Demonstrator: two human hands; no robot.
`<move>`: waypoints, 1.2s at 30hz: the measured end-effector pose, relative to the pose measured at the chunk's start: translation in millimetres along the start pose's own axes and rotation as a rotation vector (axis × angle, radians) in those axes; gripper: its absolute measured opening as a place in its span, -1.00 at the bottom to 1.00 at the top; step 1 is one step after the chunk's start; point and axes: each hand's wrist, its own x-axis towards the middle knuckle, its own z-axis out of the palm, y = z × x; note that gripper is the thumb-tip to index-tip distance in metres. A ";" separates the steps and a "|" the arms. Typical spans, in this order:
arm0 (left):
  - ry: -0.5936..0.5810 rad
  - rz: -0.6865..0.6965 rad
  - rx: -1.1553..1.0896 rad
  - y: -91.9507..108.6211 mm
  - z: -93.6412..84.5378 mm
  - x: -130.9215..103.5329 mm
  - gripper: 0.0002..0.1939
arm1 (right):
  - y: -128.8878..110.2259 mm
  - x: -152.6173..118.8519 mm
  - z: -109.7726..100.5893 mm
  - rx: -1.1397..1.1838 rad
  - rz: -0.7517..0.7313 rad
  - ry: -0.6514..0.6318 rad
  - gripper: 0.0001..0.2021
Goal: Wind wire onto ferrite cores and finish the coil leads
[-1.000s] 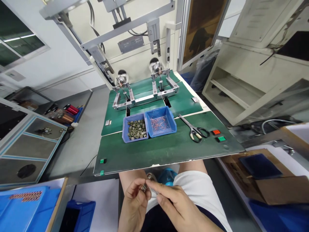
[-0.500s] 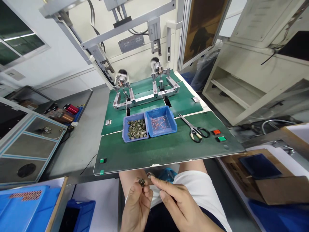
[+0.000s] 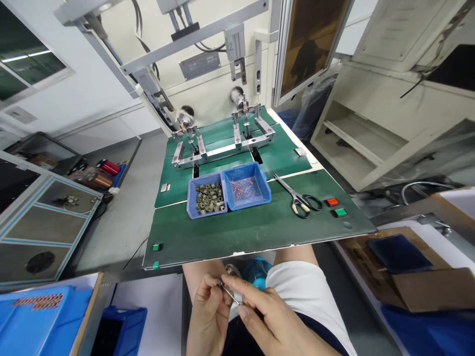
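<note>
Low over my lap, in front of the table edge, my left hand (image 3: pixel 211 306) pinches a small slotted metal core (image 3: pixel 218 283), mostly covered by fingers. A thin metal rod (image 3: pixel 231 295) sits between the thumb and fingers of my right hand (image 3: pixel 269 311). Its far end meets the core; whether it goes into a slot I cannot tell. On the green table (image 3: pixel 222 237) is a purple-blue bin (image 3: pixel 189 200) of similar slotted cores. Touching it on the right, a blue bin (image 3: pixel 267 198) contains short copper wire scraps.
Scissors (image 3: pixel 297 197) lie right of the bins, near a red button (image 3: pixel 332 202) and a green button (image 3: pixel 340 212). Behind the bins stands a metal winding fixture (image 3: pixel 218 154). A blue tray (image 3: pixel 33 326) with copper-coloured parts is at lower left, a cardboard box (image 3: pixel 430 291) at lower right.
My right hand has brought the rod's tip onto the core in my left hand. The core has turned and is now more hidden by the fingers.
</note>
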 end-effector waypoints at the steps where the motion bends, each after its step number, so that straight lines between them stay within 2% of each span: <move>1: -0.018 0.018 0.009 0.4 0.3 0.1 -0.81 | -0.3 0.1 -0.8 -0.002 -0.015 0.005 -0.49; 3: -0.002 0.063 0.024 1.2 3.4 0.3 -0.80 | -0.4 0.1 -1.2 -0.008 -0.049 0.024 -0.49; 7: 0.185 0.114 0.055 2.7 15.1 0.2 -0.61 | 2.0 0.2 3.9 -0.016 -0.156 0.080 -0.48; 9: 0.238 0.123 0.071 2.7 20.6 -0.5 -0.59 | 4.1 0.8 8.5 -0.035 -0.218 0.107 -0.46; 14: 0.283 0.110 0.026 -1.6 30.1 -3.6 -0.59 | 7.0 3.3 18.4 -0.119 -0.318 0.211 -0.44; 19: 0.333 0.082 -0.013 -7.4 35.2 -5.9 -0.57 | 6.1 3.1 23.9 -0.179 -0.321 0.266 -0.37; 24: 0.301 0.124 0.064 -8.2 32.0 -6.4 -0.60 | 7.7 2.9 24.0 -0.111 -0.296 0.271 -0.39; 30: 0.255 0.381 0.371 -6.2 13.9 -4.3 -0.69 | 10.3 -0.9 30.9 -0.195 -0.333 0.327 -0.33; 36: 0.245 0.392 0.380 -7.2 13.6 -4.4 -0.69 | 15.1 -2.7 44.4 -0.281 -0.352 0.411 -0.31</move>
